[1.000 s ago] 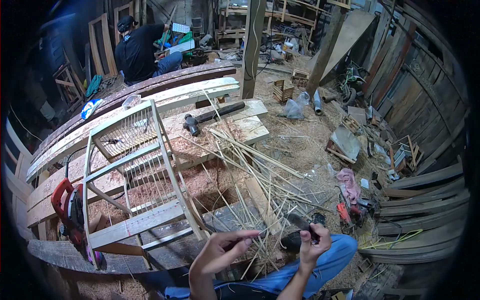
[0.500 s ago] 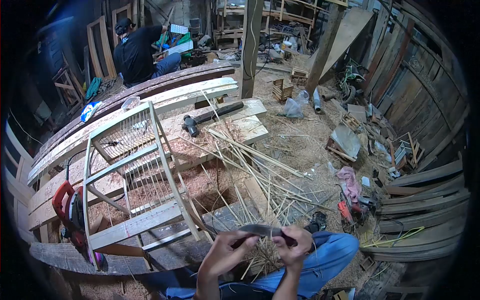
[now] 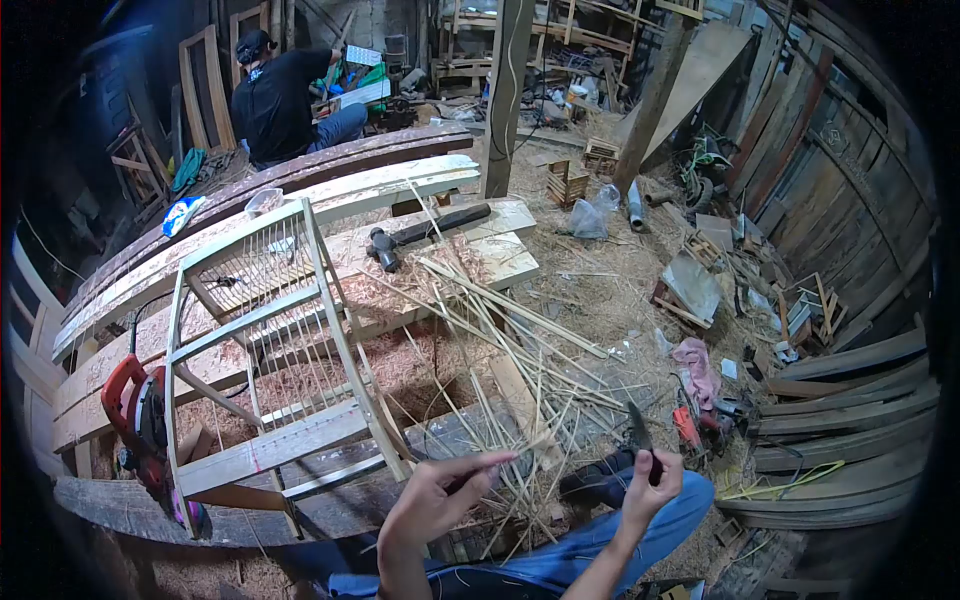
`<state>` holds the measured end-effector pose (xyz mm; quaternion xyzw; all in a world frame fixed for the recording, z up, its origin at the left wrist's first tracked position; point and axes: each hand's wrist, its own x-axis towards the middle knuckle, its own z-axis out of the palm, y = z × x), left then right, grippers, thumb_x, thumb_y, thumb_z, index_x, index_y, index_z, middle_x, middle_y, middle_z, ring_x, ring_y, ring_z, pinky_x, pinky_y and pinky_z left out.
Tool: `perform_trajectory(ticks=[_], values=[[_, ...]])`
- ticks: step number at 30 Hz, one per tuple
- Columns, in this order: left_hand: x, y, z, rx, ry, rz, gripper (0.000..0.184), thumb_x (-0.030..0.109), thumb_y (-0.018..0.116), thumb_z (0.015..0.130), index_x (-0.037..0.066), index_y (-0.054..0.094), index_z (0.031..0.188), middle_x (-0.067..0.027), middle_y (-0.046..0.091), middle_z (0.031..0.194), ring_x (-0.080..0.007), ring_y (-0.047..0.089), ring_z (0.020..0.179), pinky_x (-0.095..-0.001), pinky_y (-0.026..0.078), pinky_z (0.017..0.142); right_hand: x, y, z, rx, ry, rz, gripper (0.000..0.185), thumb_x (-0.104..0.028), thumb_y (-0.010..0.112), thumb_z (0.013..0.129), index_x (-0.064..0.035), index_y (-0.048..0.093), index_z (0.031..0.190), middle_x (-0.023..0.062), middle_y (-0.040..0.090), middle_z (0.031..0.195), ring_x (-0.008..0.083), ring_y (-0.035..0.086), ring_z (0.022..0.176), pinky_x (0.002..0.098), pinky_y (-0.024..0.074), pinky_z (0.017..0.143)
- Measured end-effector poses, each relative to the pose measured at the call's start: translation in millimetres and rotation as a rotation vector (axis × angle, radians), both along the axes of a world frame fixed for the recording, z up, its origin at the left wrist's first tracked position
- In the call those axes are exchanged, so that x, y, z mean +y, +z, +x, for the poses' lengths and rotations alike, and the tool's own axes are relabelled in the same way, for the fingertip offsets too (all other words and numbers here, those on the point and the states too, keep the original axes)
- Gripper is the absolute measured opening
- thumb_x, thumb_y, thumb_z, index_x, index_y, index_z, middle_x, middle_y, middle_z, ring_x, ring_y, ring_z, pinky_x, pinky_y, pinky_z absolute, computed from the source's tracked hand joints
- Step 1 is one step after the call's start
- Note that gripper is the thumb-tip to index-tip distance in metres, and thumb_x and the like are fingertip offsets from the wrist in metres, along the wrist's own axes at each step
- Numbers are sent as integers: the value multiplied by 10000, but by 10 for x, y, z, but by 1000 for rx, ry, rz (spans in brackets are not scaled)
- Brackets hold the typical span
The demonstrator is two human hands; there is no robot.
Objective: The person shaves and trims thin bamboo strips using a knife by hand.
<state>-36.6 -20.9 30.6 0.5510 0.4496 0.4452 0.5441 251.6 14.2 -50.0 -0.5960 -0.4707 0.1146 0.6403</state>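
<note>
The right hand (image 3: 652, 488) grips a dark-bladed knife (image 3: 639, 428); the left hand (image 3: 432, 502) is half-curled, its grip unclear. Far left, a translucent plastic tub (image 3: 264, 203) holds pale bits.

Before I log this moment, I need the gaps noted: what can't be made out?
All in the head view:
Knife handle: mostly covered by the right hand.
Whether the left hand pinches a strip: too small, blurred.
Work of the co-worker: blocked by their body.
Strip pile: lower pieces buried.
</note>
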Motion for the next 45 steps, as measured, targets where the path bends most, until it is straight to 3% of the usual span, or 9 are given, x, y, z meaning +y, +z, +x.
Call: perform_trajectory(ticks=[6,8,12,18,20,26,29,33,45], values=[[34,-30,188,-87,99,-7,292,105,593,938,-4,629,1206,18,625,801,-31,514,676,-187,410,604,0,191,-589,-222,256,174,383,-364,809,751,-41,618,824,103,665,749,234,644,662,328,496,642],[19,-52,205,-135,118,-163,263,102,580,940,10,648,1178,-53,690,1003,-89,594,861,-257,481,789,-16,273,-775,-262,376,229,359,-326,851,691,-69,640,828,94,676,753,240,664,665,327,504,613],[17,-67,267,-191,138,-79,243,75,577,929,-10,655,1142,-77,694,1072,-93,606,931,-262,482,833,-31,410,-964,-238,567,241,328,-226,861,671,-62,622,824,107,668,719,240,648,599,298,483,541],[12,-122,318,-260,123,-30,234,56,573,919,-13,662,1124,-96,688,1114,-102,606,984,-272,478,870,-70,389,-940,-243,533,146,410,-364,856,666,-64,613,805,113,678,756,242,650,647,327,503,627],[11,-116,329,-241,144,27,228,62,583,919,-11,667,1117,-65,706,1021,-78,603,900,-246,481,795,-21,398,-904,-233,576,234,344,-218,871,645,-59,623,822,108,677,721,251,652,596,308,490,542],[-5,-45,217,-174,101,-28,239,95,628,905,24,684,1127,38,631,753,-10,493,662,-203,383,565,27,175,-650,-364,280,252,333,-292,826,732,-48,622,827,100,677,739,246,647,623,310,494,574],[-45,124,117,-103,142,-10,247,106,627,910,41,684,1140,41,628,755,-11,487,649,-202,382,560,10,71,-264,-126,147,-53,360,-341,759,818,-19,598,829,108,656,773,186,616,689,301,472,615],[3,99,175,-44,221,-127,257,129,607,930,43,672,1163,23,636,799,-22,502,709,-196,411,632,5,135,-223,-132,59,89,383,-360,747,826,-10,590,816,106,655,777,189,607,671,307,464,601],[31,-132,322,-219,108,-20,264,58,607,904,5,657,1158,-60,695,1047,-86,606,919,-239,487,802,-71,375,-964,-186,625,184,374,-340,837,700,-57,618,811,95,675,722,229,652,639,316,511,620]])
